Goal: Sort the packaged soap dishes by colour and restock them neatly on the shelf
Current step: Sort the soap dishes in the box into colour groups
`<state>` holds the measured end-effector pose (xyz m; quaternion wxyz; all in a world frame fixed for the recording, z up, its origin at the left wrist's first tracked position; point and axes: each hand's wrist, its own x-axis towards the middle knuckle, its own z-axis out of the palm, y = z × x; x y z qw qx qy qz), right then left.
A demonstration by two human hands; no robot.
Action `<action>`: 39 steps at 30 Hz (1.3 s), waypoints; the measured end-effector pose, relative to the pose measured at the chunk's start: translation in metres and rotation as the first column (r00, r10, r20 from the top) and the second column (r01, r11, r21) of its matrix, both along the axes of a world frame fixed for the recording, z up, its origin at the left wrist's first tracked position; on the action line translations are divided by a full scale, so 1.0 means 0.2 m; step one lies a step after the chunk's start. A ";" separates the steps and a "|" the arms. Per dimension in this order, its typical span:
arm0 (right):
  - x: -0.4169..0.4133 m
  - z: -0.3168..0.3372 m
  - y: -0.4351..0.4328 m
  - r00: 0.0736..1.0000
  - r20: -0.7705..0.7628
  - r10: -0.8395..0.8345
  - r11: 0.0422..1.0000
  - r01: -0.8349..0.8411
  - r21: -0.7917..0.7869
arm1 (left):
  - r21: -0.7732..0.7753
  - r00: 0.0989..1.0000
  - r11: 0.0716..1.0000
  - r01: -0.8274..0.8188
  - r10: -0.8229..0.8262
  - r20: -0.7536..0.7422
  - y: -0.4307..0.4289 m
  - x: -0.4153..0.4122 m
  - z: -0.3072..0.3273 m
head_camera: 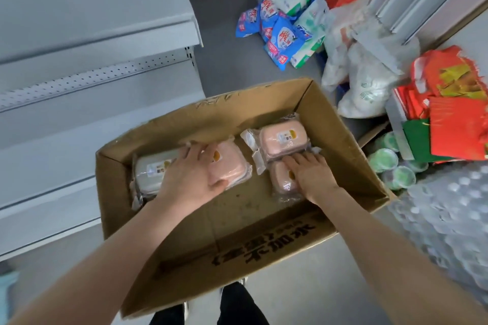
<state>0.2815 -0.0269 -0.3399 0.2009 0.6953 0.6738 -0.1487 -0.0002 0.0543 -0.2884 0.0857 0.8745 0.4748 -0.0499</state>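
An open cardboard box [343,140] on the floor holds packaged soap dishes. My left hand [192,174] grips a pink wrapped dish [232,163], thumb under its near edge and fingers over the top. A grey-white dish [150,169] lies just left of it, partly under my wrist. My right hand [311,174] lies on a second pink dish [282,179], fingers curled over its far side. A third pink dish [282,140] sits just beyond, against my right fingertips. The white metal shelf [92,119] stands to the left with bare boards.
Blue and green detergent bags [285,26] lie on the floor beyond the box. White plastic bags [364,82], red paper packs [454,103], green-lidded cups [396,166] and a shrink-wrapped bottle pack [449,214] crowd the right. My dark shoes [237,306] are below the box.
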 end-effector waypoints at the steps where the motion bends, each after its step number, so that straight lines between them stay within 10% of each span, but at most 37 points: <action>1: 0.01 0.00 0.01 1.000 0.003 0.003 1.000 -0.003 0.025 | 0.005 1.000 1.000 0.007 -0.007 0.001 0.00 0.02 -0.01; 9: 0.06 0.07 -0.01 0.989 -0.117 -0.087 0.982 0.105 0.157 | -0.009 0.999 0.999 0.041 -0.040 0.015 0.01 0.18 0.01; 16: 0.31 0.27 0.14 0.982 -0.164 -0.089 0.803 0.168 0.571 | -0.024 0.991 0.992 0.124 -0.122 0.060 0.09 0.53 0.03; 27: 0.45 0.09 0.20 0.993 -0.071 -0.095 0.811 0.119 0.573 | 0.015 0.986 0.986 0.167 -0.167 -0.007 0.27 1.04 -0.22; 39: 0.37 0.32 0.20 0.997 0.071 0.038 0.863 -0.069 0.500 | 0.116 0.969 0.969 0.218 -0.229 0.089 0.22 0.72 0.03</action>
